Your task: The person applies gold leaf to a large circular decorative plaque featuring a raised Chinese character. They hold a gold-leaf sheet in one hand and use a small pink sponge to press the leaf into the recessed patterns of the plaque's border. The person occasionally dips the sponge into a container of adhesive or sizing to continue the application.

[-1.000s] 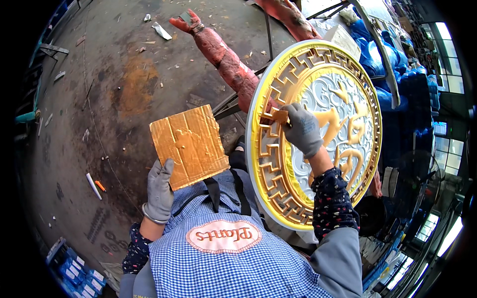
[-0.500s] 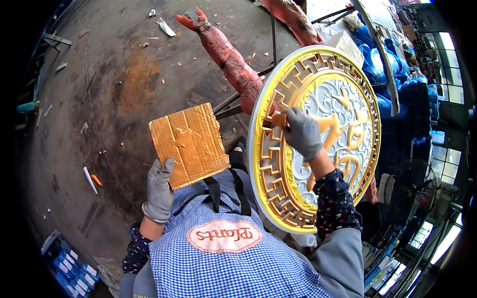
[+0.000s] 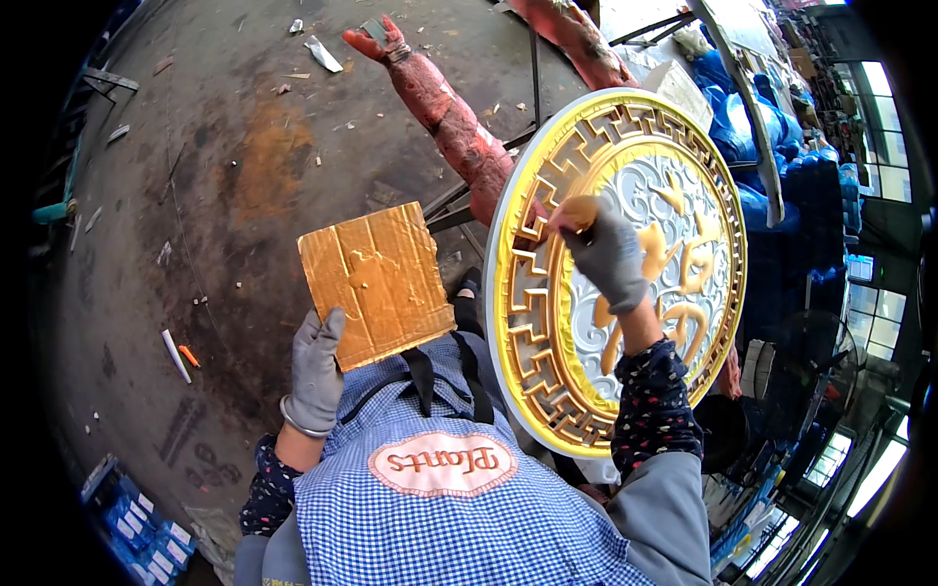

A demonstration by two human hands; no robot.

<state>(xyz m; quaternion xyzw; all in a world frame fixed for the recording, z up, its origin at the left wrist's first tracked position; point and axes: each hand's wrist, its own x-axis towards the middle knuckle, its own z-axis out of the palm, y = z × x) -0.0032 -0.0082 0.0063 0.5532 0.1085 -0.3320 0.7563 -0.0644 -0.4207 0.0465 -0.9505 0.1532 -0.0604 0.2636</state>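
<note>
Against the gold inner ring of the round plaque (image 3: 625,283), the gloved right hand (image 3: 608,256) dabs with its grip closed on a gold-soaked pad (image 3: 576,210), likely mid-gilding, while the left hand (image 3: 315,366) pinches the gold-smeared cardboard palette (image 3: 376,283) for reloading.

A stained concrete floor (image 3: 225,176) carries scraps: a white stick (image 3: 176,355) beside an orange bit (image 3: 189,355), and a red sculpted limb (image 3: 440,107) (rough-textured). Blue bundles (image 3: 772,127) pile toward the far right corner.
</note>
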